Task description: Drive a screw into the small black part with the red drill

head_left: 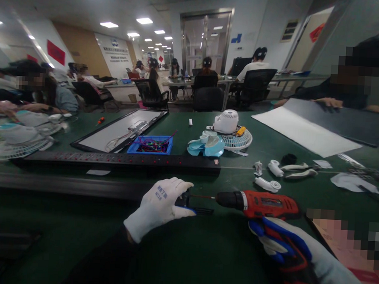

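1. Near the long black power strip (120,160), on its camera side, the left hand (160,206) in a white glove is pinched around a small dark part (186,199) on the green table (202,254).
2. Right hand (279,242), in a blue, red and grey glove, is clenched on the grip of a red cordless drill (259,204), to the right of the strip's end.
3. Drill lies level; its thin bit (202,197) reaches the dark part.
4. Beyond the strip: blue tray (151,144) of wires, flat framed panel (119,129), pale blue fan blades (207,145), white fan grille (237,140).
5. Right of the strip: loose white plastic pieces (268,184).
6. Farther off, other people sit at desks.
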`<state>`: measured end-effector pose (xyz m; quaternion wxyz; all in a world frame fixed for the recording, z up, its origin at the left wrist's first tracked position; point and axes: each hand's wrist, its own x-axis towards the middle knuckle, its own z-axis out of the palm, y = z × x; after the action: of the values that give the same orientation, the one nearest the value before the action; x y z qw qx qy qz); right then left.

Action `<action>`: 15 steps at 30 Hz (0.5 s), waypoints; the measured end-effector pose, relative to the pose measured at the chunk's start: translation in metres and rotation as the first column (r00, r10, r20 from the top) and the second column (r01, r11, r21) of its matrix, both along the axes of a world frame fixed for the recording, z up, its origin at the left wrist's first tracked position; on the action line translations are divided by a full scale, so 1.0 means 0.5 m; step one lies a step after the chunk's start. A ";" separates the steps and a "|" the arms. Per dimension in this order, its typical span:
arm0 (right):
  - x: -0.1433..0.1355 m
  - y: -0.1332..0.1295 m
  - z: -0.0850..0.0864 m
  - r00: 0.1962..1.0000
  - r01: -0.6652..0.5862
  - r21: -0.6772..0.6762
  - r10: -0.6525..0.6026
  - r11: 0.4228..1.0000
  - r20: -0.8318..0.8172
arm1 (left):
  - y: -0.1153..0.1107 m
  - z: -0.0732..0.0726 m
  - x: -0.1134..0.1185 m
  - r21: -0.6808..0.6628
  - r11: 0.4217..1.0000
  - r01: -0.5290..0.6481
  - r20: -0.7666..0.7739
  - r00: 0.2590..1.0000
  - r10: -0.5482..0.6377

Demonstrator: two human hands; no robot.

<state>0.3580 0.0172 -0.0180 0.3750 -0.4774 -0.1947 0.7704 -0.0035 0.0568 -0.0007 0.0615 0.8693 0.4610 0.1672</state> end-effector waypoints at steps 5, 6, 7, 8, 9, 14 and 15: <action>-0.036 -0.005 0.059 0.999 -0.033 -0.048 0.034 0.998 0.012 | 0.001 -0.001 -0.001 -0.006 1.000 0.012 0.005 1.000 -0.012; -0.037 -0.006 0.062 0.999 -0.028 -0.040 0.029 0.999 0.027 | 0.001 -0.001 -0.001 -0.004 1.000 0.015 0.007 1.000 -0.015; -0.036 -0.007 0.062 0.999 -0.023 -0.039 0.025 0.999 0.047 | 0.001 0.000 -0.002 -0.001 1.000 0.018 0.009 1.000 -0.018; -0.035 -0.007 0.060 0.998 -0.027 -0.046 0.030 0.999 0.062 | 0.001 0.000 -0.002 0.002 1.000 0.019 0.008 1.000 -0.019; -0.032 -0.008 0.056 0.997 -0.034 -0.052 0.038 0.998 0.065 | 0.001 0.001 -0.002 0.003 1.000 0.018 0.005 1.000 -0.018; -0.027 -0.012 0.051 0.998 -0.069 0.002 0.069 0.998 0.011 | -0.001 0.000 -0.003 -0.005 1.000 0.015 -0.005 1.000 -0.015; -0.028 -0.013 0.054 0.998 -0.065 0.015 0.065 0.998 0.028 | -0.001 0.000 -0.004 -0.005 1.000 0.016 -0.005 1.000 -0.016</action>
<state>0.3438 0.0108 0.0088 0.3509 -0.4784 -0.2213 0.7740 -0.0053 0.0563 -0.0007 0.0640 0.8732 0.4547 0.1633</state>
